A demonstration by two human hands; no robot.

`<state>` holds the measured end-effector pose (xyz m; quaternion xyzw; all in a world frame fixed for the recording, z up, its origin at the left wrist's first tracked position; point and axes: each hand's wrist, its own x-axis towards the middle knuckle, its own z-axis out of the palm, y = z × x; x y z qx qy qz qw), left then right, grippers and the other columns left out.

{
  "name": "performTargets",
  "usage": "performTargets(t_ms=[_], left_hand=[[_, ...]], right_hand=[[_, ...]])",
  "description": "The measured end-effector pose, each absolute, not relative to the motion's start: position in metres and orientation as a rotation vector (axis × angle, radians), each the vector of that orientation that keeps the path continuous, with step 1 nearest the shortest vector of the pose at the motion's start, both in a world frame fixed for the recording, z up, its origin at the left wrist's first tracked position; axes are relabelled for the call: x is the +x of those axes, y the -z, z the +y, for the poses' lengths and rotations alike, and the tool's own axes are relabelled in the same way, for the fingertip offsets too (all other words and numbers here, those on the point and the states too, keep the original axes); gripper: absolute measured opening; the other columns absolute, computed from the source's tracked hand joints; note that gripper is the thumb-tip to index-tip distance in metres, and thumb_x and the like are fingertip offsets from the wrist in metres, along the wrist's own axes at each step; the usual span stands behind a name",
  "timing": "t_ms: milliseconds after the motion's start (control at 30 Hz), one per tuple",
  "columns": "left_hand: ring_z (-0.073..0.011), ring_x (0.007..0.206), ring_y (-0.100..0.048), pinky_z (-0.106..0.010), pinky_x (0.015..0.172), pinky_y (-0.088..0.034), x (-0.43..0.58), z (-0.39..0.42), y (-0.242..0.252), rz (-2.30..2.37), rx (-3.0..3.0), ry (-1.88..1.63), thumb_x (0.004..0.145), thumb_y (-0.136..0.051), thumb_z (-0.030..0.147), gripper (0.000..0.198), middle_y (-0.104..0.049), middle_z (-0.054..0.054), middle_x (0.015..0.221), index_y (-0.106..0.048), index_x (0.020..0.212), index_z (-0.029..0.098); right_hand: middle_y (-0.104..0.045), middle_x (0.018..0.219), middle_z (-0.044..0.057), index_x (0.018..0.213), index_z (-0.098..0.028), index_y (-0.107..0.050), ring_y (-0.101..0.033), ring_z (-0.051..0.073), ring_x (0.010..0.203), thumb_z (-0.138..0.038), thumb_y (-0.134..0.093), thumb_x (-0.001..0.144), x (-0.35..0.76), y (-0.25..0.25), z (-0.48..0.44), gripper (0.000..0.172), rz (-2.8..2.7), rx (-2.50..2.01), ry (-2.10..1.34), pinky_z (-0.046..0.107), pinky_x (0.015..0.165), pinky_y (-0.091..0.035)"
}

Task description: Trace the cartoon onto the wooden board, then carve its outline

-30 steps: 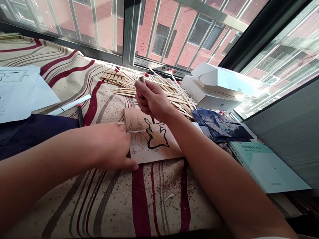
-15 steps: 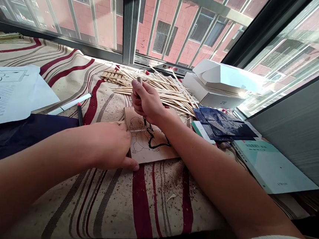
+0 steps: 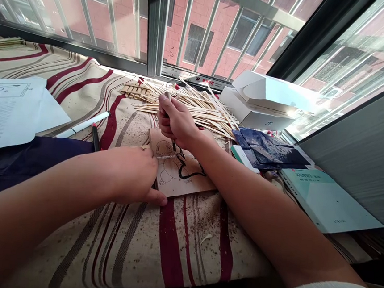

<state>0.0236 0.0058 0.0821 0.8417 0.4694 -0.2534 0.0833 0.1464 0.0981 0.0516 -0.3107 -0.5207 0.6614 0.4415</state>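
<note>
On the cloth (image 3: 169, 249), the stiff, light-looking board (image 3: 188, 186) grips best by its edge; left fingers (image 3: 147, 158) lie together on it, right fingers (image 3: 169, 115) clamp a tool (image 3: 174, 146).

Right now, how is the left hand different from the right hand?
The left hand lies low and open, its thumb at the edge of the tan wooden board, while the right hand is raised higher. The right hand curls tightly around a thin dark-tipped tool; the left hand holds no such tool. Both hands are bare and over the board.
</note>
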Motion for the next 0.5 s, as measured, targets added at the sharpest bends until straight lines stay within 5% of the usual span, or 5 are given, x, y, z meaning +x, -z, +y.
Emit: performTargets(t_ms=[500], left_hand=[[-0.0422, 0.113, -0.073, -0.05, 0.104, -0.056, 0.024, 0.006, -0.074, 1.458, 2.531, 0.639, 0.086, -0.066, 0.076, 0.076, -0.078, -0.024, 0.122, -0.08, 0.124, 0.011]], right_hand=[[-0.027, 0.058, -0.012, 0.086, -0.028, -0.033, -0.017, 0.005, 0.044, -0.062, -0.052, 0.11, 0.141, -0.032, 0.117, 0.046, -1.27, -0.997, -1.413, 0.019, 0.039, -0.011]])
